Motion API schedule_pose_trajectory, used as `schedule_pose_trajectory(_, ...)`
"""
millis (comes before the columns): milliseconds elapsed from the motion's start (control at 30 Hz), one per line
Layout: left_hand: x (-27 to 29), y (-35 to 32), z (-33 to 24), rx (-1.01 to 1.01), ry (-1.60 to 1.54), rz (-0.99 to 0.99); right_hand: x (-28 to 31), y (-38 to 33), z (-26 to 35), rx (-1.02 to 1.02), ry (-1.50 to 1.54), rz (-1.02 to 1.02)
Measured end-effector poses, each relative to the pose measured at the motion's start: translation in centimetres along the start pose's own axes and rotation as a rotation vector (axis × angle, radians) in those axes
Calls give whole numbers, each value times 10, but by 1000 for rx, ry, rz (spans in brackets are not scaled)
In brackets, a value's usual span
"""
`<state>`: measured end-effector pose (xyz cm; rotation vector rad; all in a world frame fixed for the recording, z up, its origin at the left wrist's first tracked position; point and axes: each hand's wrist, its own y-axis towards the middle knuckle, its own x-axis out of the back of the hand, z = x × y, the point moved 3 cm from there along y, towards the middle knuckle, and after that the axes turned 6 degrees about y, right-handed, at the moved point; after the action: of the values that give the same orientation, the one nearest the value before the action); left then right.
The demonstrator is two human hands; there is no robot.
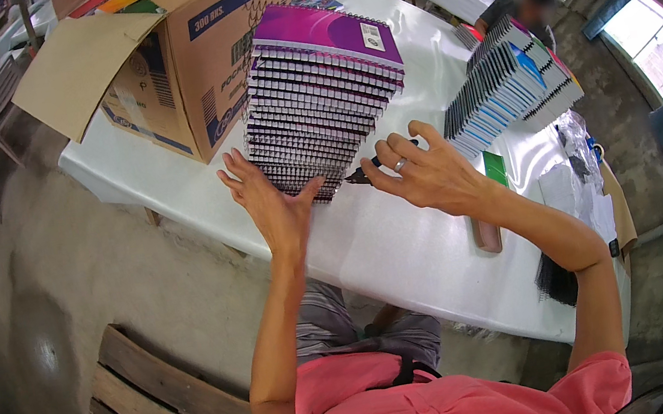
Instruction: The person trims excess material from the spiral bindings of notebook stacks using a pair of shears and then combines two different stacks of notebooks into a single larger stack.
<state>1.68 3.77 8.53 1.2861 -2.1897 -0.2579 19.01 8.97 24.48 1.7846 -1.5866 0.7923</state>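
Observation:
A tall stack of spiral notebooks [329, 108] with purple covers stands on the white table, coil bindings facing me. My left hand [268, 200] rests against the stack's lower left, thumb and fingers spread along the bound edge. In my right hand [426, 175], which wears a ring, is a dark pair of pliers [358, 177]. The fingers are wrapped around its handles, partly hiding them. The jaws point left, at the coil ends near the stack's lower right corner; whether they touch a wire, I cannot tell.
An open cardboard box [193, 73] stands left of the stack. More spiral notebooks [494, 86] are piled at the right, with a person [529, 2] behind them. A green item [495, 169], clear plastic [574, 138] and a black bundle [556, 280] lie rightward. A wooden chair [171, 397] is at lower left.

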Motion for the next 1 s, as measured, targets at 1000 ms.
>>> schedule_pose_trajectory(1000, -8, -8, -20, -58, 122, -52, -31, -8, -5, 222, -181, -54)
